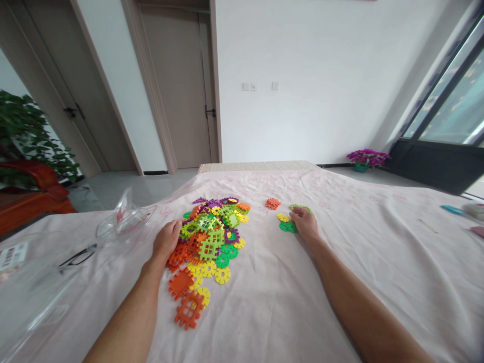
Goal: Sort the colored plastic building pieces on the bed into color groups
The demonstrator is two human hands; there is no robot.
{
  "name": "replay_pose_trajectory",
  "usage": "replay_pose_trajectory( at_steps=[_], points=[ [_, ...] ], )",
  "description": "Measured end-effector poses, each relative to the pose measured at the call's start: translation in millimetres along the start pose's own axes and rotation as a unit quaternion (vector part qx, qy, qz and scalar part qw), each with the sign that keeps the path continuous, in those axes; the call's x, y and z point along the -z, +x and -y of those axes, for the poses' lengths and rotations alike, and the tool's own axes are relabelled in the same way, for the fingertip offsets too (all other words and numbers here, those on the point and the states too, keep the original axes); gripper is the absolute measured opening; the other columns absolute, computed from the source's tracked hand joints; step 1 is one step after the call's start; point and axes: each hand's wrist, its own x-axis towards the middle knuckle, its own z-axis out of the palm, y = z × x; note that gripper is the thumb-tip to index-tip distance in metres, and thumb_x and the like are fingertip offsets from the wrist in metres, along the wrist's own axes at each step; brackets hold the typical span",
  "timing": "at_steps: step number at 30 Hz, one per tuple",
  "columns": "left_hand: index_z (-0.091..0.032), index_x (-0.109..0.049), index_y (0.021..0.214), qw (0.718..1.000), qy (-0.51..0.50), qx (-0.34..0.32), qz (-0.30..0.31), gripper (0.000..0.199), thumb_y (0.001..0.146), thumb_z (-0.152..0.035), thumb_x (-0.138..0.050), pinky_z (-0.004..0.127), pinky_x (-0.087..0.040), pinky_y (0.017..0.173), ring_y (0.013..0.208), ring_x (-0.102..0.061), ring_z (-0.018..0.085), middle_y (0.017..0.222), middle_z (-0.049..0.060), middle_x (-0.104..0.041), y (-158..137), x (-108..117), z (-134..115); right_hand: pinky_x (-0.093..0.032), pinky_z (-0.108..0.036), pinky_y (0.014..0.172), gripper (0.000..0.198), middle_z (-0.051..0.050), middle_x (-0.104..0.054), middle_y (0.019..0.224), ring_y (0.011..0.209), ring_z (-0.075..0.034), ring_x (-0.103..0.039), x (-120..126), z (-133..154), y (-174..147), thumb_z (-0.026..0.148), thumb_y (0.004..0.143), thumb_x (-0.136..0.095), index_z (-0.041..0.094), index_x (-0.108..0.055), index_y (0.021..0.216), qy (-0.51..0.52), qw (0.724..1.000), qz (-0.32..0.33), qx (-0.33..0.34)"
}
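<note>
One pale pink cloth (264,302) bears a multicoloured heap of flat plastic pieces (207,237). The left hand (167,239) curls at the heap's left edge; the right hand (304,223) curls right of it, beside green plastic discs (286,227). Either's grip, I cannot tell.

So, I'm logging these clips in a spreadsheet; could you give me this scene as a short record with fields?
Left hand: at the left edge of the pile of plastic pieces
Right hand: beside a few yellow and green discs; grip unclear
Pile colours: orange, light green, purple, yellow, green
Beyond right hand: orange piece
Surface: pale cloth
Far left: eyeglasses
Background: closed door, purple flowers
</note>
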Motion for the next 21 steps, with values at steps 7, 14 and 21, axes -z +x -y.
replay_pose_trajectory(
  at_steps=[7,14,21],
  points=[
    [-0.024,-0.066,0.118,1.000,0.002,-0.002,-0.001,0.047,0.094,-0.044,-0.030,0.032,-0.041,0.101,0.118,-0.058,0.023,0.125,0.006,-0.067,0.0,0.7,-0.5,-0.043,-0.028,0.065,0.023,-0.005,-0.072,0.082,0.077,-0.021,-0.064,11.5,21.9,-13.5,0.038,0.074,-0.061,0.022,-0.074,0.084,-0.237,0.968,0.070,0.049],
    [-0.024,-0.066,0.117,1.000,0.005,-0.007,-0.004,0.047,0.094,-0.044,-0.030,0.032,-0.041,0.101,0.118,-0.058,0.023,0.124,0.006,-0.067,0.9,-1.0,2.2,-0.042,-0.029,0.074,0.027,-0.004,-0.071,0.101,0.096,-0.023,-0.061,10.1,30.4,-22.2,0.041,0.076,-0.063,0.027,-0.075,0.095,-0.296,0.944,0.105,0.106],
    [-0.024,-0.066,0.117,1.000,0.004,0.004,-0.001,0.046,0.094,-0.045,-0.031,0.031,-0.041,0.100,0.117,-0.058,0.022,0.125,0.006,-0.066,0.2,0.2,0.7,-0.039,-0.028,0.072,0.021,-0.004,-0.069,0.100,0.096,-0.022,-0.058,11.6,37.8,-26.5,0.036,0.074,-0.064,0.025,-0.071,0.090,-0.323,0.928,0.141,0.119]
  ],
)
